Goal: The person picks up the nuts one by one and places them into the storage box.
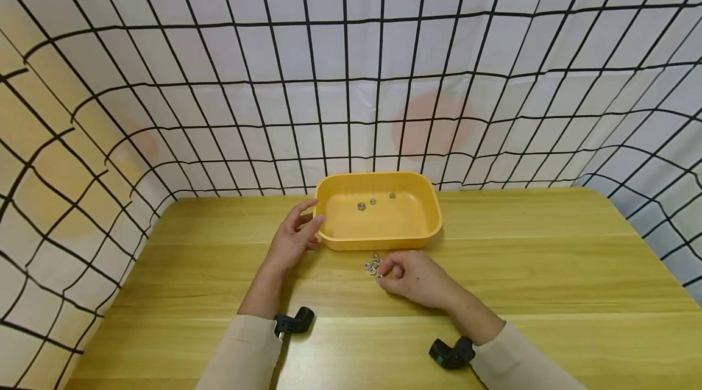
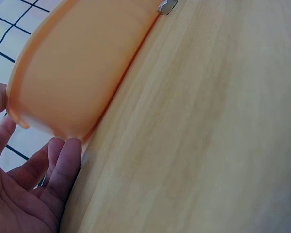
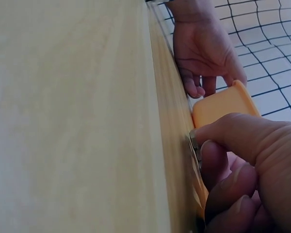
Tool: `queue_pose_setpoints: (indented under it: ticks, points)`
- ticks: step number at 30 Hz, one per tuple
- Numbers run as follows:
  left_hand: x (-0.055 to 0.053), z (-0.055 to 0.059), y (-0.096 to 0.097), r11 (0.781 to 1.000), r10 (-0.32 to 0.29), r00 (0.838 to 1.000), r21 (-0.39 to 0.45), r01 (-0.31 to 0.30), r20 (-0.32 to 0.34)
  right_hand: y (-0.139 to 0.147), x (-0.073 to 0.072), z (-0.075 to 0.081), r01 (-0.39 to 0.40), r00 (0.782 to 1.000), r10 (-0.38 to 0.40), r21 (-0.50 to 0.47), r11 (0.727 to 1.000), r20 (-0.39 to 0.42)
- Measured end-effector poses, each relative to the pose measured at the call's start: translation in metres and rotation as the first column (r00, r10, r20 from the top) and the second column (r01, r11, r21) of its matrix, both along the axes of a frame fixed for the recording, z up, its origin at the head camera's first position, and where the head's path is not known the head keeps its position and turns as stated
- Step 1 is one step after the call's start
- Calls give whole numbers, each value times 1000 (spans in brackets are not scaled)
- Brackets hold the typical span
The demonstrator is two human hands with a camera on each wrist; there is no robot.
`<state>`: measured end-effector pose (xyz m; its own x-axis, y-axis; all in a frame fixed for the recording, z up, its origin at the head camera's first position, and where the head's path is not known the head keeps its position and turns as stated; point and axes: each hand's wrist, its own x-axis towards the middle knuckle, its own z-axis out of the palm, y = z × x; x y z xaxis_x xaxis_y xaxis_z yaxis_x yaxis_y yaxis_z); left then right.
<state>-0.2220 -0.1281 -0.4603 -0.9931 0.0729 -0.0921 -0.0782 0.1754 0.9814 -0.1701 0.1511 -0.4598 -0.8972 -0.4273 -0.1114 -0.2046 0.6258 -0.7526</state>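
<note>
A yellow plastic basin (image 1: 378,244) sits on the wooden table, with several metal nuts scattered inside, among them a larger nut (image 1: 361,206). My left hand (image 1: 292,237) grips its left end, the thumb at the rim and the fingers along the outer wall; the left wrist view shows the fingertips (image 2: 70,155) against the basin's lower side. In front of the basin lies a small cluster of nuts (image 1: 373,264). Just right of these, my right hand (image 1: 419,279) pinches one nut (image 3: 194,140) between thumb and index finger, low at the tabletop.
The wooden table (image 1: 548,268) extends to both sides. A black wire grid (image 1: 345,79) over pale cloth rises along the back and sides, close behind the basin. Each wrist wears a black camera, such as the left one (image 1: 296,320).
</note>
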Motion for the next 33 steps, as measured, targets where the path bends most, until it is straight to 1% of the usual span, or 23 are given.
queue_pose_setpoints:
  ticks: [7,13,24,33]
  points:
    - [-1,-1,0,1000,4,1000,-5,-4,1,2,0,2,-5,1000,6,-24,1000,15]
    - [-1,-2,0,1000,11,1000,-9,-10,2,2,0,5,-12,1000,12,-21,1000,10]
    - [0,0,0,1000,9,1000,-6,-9,2,3,2,13,-5,1000,6,-21,1000,30]
    - [0,-1,1,1000,9,1000,-6,-9,4,5,4,21,22,999,-20,-48,999,41]
